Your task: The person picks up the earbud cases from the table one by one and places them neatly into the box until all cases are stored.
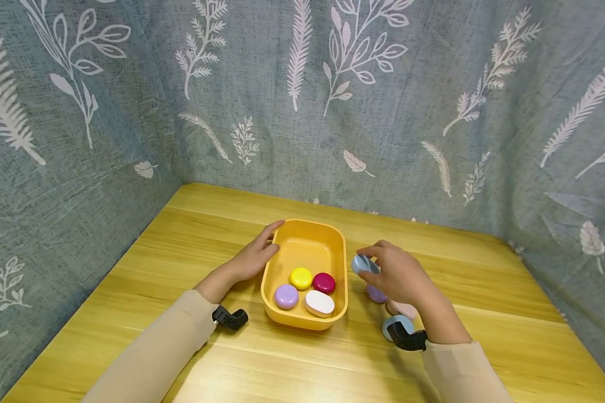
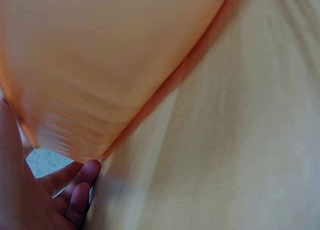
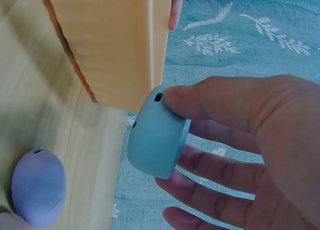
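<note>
My right hand [image 1: 404, 275] pinches a light-blue earbud case [image 3: 155, 137] between thumb and fingers, held above the table just right of a yellow-orange bin [image 1: 344, 252]. A small dark slot shows on the case in the right wrist view. On the bin's left side, my left hand [image 1: 254, 254] grips the wall, with the thumb at the rim and fingers against the outside. Inside the bin's near half lie a yellow case [image 1: 301, 278], a dark red case [image 1: 324, 283], a lilac case [image 1: 286, 296] and a white oval one [image 1: 320, 303].
Under and beside my right forearm lie another lilac case [image 1: 376, 294], a pale pink case [image 1: 402, 309] and a second light-blue case [image 1: 394, 323], partly hidden by the wrist strap. A leaf-patterned curtain [image 1: 292, 140] rises behind the wooden table [image 1: 191, 224].
</note>
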Motion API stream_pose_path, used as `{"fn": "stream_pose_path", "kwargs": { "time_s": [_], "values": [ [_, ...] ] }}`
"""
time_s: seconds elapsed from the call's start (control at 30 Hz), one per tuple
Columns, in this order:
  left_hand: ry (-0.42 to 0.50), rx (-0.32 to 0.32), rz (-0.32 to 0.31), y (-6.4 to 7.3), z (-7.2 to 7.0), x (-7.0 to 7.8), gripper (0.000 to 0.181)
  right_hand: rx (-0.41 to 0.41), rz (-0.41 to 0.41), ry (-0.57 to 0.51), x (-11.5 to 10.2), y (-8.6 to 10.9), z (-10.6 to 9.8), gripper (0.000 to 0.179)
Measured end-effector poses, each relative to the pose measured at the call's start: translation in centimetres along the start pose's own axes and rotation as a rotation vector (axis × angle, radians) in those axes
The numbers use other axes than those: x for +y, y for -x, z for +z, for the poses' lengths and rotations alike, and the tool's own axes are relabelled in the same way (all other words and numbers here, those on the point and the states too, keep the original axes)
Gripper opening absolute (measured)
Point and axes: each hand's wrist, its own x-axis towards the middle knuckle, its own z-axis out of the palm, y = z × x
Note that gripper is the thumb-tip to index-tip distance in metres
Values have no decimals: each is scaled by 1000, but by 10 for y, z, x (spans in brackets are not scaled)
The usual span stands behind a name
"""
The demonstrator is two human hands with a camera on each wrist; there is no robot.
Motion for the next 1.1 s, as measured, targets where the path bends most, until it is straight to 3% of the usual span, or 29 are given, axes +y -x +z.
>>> {"fn": "stream_pose_path", "kwargs": {
  "time_s": [1.1],
  "values": [
    [-11, -6, -12, -3, 1, 0, 57, 31, -60, -18, -12, -22, -3, 42]
  ]
}}
